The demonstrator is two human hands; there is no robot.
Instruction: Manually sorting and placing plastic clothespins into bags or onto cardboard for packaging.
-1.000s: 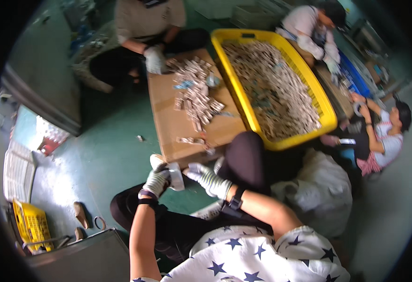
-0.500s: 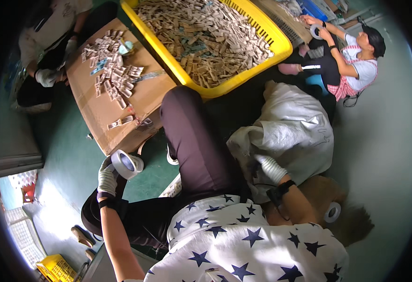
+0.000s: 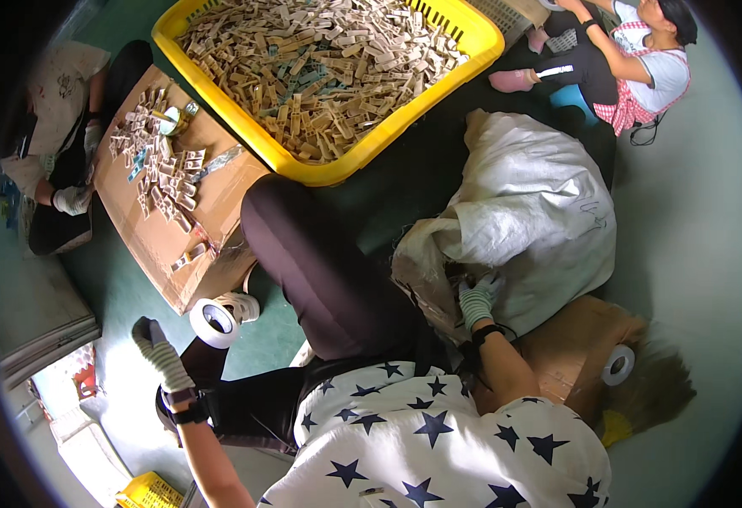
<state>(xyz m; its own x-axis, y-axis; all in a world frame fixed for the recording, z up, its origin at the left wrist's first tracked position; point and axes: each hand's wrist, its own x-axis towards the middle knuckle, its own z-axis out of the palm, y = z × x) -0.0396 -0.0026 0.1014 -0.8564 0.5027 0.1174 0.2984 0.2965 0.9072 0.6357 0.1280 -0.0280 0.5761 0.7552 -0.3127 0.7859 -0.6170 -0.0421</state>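
My left hand (image 3: 155, 347), in a striped work glove, hovers over the green floor with nothing in it. A white tape roll (image 3: 212, 323) lies just to its right, not touching it. My right hand (image 3: 476, 301), gloved too, reaches into the crumpled mouth of a large white sack (image 3: 532, 220) beside my dark-trousered leg (image 3: 320, 271). Its fingertips are buried in the sack's folds, so what they grip is hidden.
A yellow crate (image 3: 337, 169) full of small wooden pieces stands ahead. A cardboard sheet (image 3: 146, 241) bears more pieces. A cardboard box (image 3: 570, 351) with a tape roll (image 3: 618, 365) lies behind the sack. One person (image 3: 57, 135) sits at the left, another (image 3: 642, 59) top right.
My left hand has let go of the tape roll, which now lies on the floor. My right hand has moved from in front of me to the sack's opening. My head turned right.
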